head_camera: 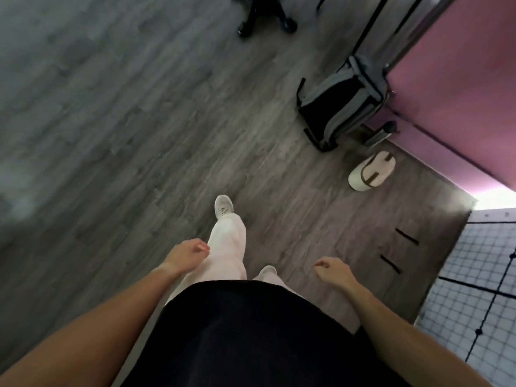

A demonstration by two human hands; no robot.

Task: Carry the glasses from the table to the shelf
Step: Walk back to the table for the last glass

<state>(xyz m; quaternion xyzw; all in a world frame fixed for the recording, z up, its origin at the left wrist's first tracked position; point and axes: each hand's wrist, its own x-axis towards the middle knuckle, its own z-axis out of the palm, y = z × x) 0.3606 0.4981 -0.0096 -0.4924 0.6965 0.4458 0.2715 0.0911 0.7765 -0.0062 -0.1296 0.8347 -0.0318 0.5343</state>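
I look straight down at a grey wood floor as I walk. No glasses, table or shelf are in view. My left hand hangs beside my left leg with loosely curled fingers and holds nothing. My right hand hangs at my right side, fingers also loosely curled, nothing in it. My white trousers and one pale shoe are stepping forward between the hands.
A black and grey backpack leans against a pink wall at upper right. A cream bag lies on the floor below it. Black chair castors show at the top. A white wire grid stands at the right edge.
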